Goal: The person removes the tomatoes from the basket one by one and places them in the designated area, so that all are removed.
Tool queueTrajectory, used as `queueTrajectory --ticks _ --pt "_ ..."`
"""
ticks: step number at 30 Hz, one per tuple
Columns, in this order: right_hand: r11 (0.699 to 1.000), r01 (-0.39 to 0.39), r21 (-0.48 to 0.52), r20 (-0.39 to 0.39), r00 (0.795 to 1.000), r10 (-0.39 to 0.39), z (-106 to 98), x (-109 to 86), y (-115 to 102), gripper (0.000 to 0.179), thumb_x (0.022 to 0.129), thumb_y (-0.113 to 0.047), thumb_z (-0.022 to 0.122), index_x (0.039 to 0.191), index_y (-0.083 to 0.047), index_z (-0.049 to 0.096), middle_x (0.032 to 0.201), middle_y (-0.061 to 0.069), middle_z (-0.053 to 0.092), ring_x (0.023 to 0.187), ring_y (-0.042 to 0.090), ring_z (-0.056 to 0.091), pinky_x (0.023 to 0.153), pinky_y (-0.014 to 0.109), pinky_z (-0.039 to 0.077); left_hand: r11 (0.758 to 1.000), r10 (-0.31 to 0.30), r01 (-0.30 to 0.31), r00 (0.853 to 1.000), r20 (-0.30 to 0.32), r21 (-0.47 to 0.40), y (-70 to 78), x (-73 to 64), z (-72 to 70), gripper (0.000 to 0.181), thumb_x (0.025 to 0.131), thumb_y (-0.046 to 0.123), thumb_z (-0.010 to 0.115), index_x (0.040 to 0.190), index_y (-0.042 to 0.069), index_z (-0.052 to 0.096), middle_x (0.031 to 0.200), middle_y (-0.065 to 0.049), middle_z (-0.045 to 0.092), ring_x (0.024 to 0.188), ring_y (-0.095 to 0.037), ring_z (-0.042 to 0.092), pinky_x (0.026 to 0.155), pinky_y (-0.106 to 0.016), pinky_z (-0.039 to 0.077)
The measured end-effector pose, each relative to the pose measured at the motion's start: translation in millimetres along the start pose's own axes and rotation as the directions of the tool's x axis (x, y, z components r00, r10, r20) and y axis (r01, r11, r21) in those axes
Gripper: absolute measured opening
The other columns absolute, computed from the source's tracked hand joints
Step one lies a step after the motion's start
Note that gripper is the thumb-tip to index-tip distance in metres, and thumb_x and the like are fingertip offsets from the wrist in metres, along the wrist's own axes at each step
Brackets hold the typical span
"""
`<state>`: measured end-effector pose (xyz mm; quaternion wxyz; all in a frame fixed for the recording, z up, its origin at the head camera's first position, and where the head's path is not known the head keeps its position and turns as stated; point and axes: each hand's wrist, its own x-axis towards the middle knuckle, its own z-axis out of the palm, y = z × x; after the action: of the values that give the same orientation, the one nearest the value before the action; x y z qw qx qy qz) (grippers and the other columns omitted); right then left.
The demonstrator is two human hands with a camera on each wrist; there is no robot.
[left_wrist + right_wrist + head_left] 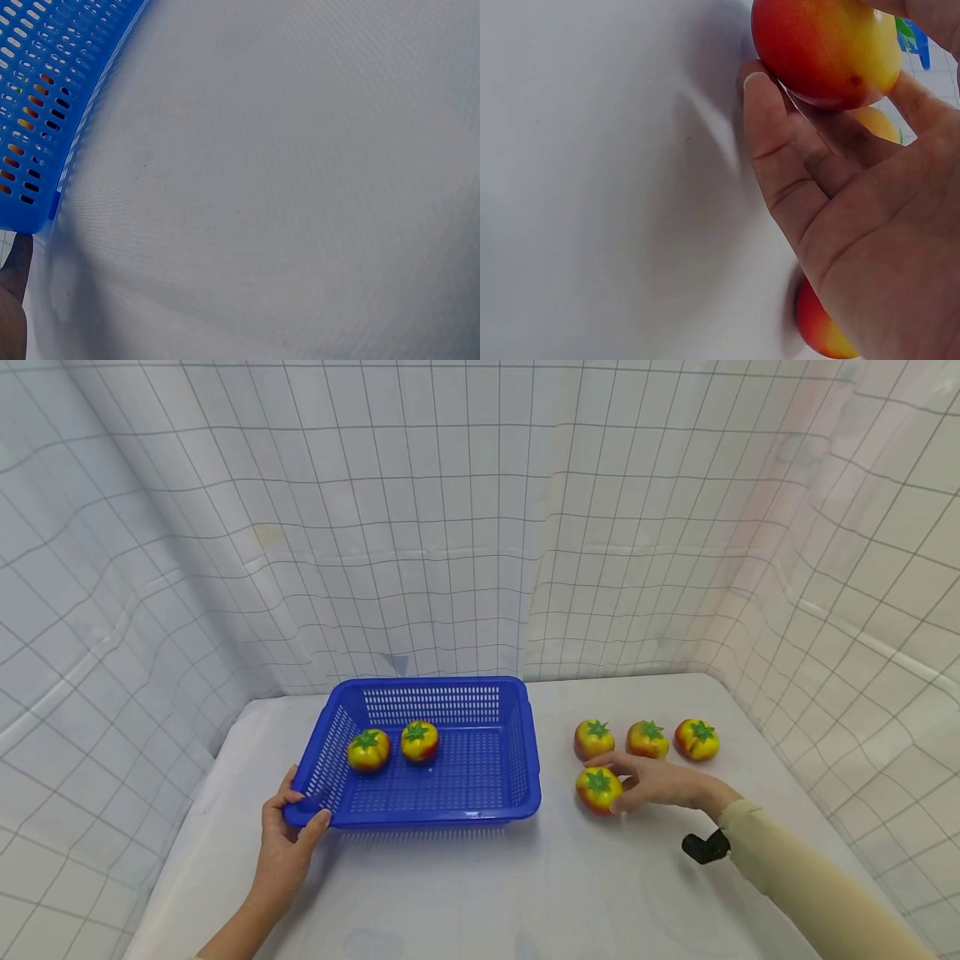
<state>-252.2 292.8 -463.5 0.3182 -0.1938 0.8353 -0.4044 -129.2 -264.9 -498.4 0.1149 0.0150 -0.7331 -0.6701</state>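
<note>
At the near left corner of a blue plastic basket, my left hand grips the rim, thumb in front and fingers along the side. Two red-and-yellow tomatoes with green leafy tops, a left one and a right one, lie inside the basket. My right hand holds another tomato between thumb and fingers, to the right of the basket. The right wrist view shows this tomato close up, its red underside by the fingertips. In the left wrist view only the basket's slotted side and a thumb show.
Behind my right hand, three more tomatoes stand in a row: a left one, a middle one and a right one. A white cloth covers the table. Checked white curtains enclose the back and both sides.
</note>
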Motion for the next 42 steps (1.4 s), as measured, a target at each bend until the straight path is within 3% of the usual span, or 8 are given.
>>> queueTrajectory --ticks 12,22,31,42 --pt "1.000 -0.016 -0.013 0.004 1.000 0.016 -1.6 -2.7 6.6 0.068 0.085 -0.027 0.078 0.146 -0.032 0.050 0.151 0.011 0.042 0.125 0.032 0.051 0.107 0.059 0.040 1.000 0.000 0.000 1.000 -0.003 -0.008 0.4 -0.3 1.1 0.043 0.105 0.008 0.057 0.131 0.019 0.025 0.172 0.006 -0.002 0.153 -0.043 0.006 0.093 -0.007 0.042" --pt "1.000 -0.019 0.006 0.002 1.000 0.019 -0.8 -2.5 8.6 0.067 0.087 -0.030 0.079 0.147 -0.030 0.050 0.156 0.010 0.038 0.137 0.034 0.039 0.111 0.061 0.036 1.000 -0.002 0.002 1.000 -0.001 -0.018 -0.1 0.1 0.8 0.043 0.105 0.008 0.057 0.132 0.019 0.025 0.171 0.009 -0.001 0.153 -0.042 0.006 0.093 -0.007 0.042" --pt "1.000 -0.014 0.009 0.005 1.000 0.014 -0.6 -2.6 8.3 0.068 0.087 -0.029 0.079 0.148 -0.029 0.049 0.155 0.012 0.039 0.134 0.033 0.042 0.108 0.057 0.042 0.999 -0.002 0.002 1.000 0.000 -0.033 -0.8 0.6 1.2 0.043 0.105 0.007 0.056 0.132 0.019 0.025 0.171 0.009 -0.001 0.153 -0.042 0.007 0.094 -0.008 0.043" --pt "1.000 -0.013 0.001 -0.001 1.000 0.013 -0.9 -3.2 9.3 0.067 0.087 -0.028 0.079 0.147 -0.031 0.051 0.152 0.003 0.043 0.135 0.032 0.040 0.110 0.060 0.037 0.999 -0.002 0.002 1.000 0.002 -0.034 -0.3 0.5 0.8 0.043 0.105 0.006 0.056 0.132 0.019 0.024 0.171 0.010 -0.001 0.153 -0.041 0.006 0.094 -0.008 0.042"
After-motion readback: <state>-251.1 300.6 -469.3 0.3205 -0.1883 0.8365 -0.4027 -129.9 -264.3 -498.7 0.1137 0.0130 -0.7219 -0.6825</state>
